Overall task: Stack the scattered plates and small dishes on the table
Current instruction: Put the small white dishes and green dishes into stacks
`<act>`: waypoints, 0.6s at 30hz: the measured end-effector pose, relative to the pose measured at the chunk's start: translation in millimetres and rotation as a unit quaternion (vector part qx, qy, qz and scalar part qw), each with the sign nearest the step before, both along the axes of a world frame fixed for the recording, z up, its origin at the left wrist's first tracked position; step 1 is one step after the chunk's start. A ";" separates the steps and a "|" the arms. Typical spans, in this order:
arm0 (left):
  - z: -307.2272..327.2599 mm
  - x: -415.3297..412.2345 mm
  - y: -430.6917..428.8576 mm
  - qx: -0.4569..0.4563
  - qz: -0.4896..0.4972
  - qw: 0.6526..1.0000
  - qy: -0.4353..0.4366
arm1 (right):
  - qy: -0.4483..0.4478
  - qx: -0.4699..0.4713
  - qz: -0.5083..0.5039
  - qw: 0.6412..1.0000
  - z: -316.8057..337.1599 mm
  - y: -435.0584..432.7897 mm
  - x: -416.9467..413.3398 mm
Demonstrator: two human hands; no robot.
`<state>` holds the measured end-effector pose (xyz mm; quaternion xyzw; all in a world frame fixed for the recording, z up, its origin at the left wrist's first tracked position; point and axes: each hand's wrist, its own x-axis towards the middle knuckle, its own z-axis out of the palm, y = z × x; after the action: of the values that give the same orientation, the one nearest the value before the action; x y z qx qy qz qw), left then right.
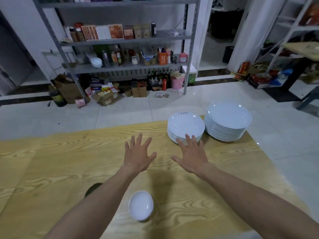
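plate stacks (186, 125) just beyond both spread hands (192, 156)

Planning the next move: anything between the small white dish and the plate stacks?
Only bare wooden table lies between the small white dish and the shorter white plate stack; the right hand is over that path.

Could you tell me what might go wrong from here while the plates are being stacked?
The taller plate stack stands right at the far corner of the table; a nudge might slide it off. The small dish lies between the forearms, so an arm drawing back could knock it.
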<state>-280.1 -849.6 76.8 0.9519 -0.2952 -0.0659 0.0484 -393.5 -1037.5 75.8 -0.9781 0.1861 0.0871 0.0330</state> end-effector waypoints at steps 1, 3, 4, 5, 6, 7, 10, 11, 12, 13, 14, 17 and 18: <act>2.3 -7.8 11.4 -0.002 -0.007 1.000 0.001 | 0.002 -0.009 0.004 1.000 2.4 17.3 -6.2; 7.2 -21.8 32.9 -0.007 -0.017 1.000 0.002 | 0.008 -0.008 0.005 1.000 6.8 47.9 -17.5; 9.1 -28.3 42.5 -0.010 -0.020 1.000 0.002 | 0.010 -0.004 0.005 1.000 8.7 60.8 -22.5; 10.7 -34.6 51.6 -0.013 -0.022 1.000 0.002 | 0.009 -0.002 0.004 1.000 10.1 72.3 -27.4; 12.0 -40.1 59.8 -0.016 -0.024 1.000 0.001 | 0.006 -0.002 0.004 1.000 11.5 82.2 -32.0; 13.3 -44.6 67.0 -0.019 -0.027 0.999 -0.002 | 0.001 -0.003 0.005 1.000 13.2 90.5 -36.2; 16.7 -56.8 83.9 -0.023 -0.027 0.999 -0.004 | -0.005 -0.001 0.008 1.000 18.2 107.8 -47.3; 17.2 -60.4 88.4 -0.026 -0.024 0.999 -0.004 | -0.007 0.000 0.008 1.000 18.4 111.8 -50.5; 17.5 -63.8 92.4 -0.028 -0.021 0.999 -0.004 | -0.008 0.001 0.008 1.000 18.0 115.3 -53.7; 17.2 -66.8 96.0 -0.030 -0.017 0.999 -0.003 | -0.009 0.004 0.008 1.000 17.2 118.2 -56.8; 16.1 -69.6 99.6 -0.032 -0.011 0.999 0.000 | -0.008 0.008 0.007 1.000 15.6 120.6 -60.0; 8.0 -78.1 111.2 -0.036 0.002 0.999 0.011 | 0.001 0.015 0.008 1.000 7.4 127.0 -69.2; 3.8 -80.4 115.2 -0.037 0.005 0.999 0.013 | 0.004 0.021 0.009 1.000 3.7 129.1 -71.4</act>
<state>-360.5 -734.4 80.6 0.9501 -0.2916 -0.0677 0.0875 -464.9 -908.3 79.5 -0.9784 0.1761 0.0955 0.0516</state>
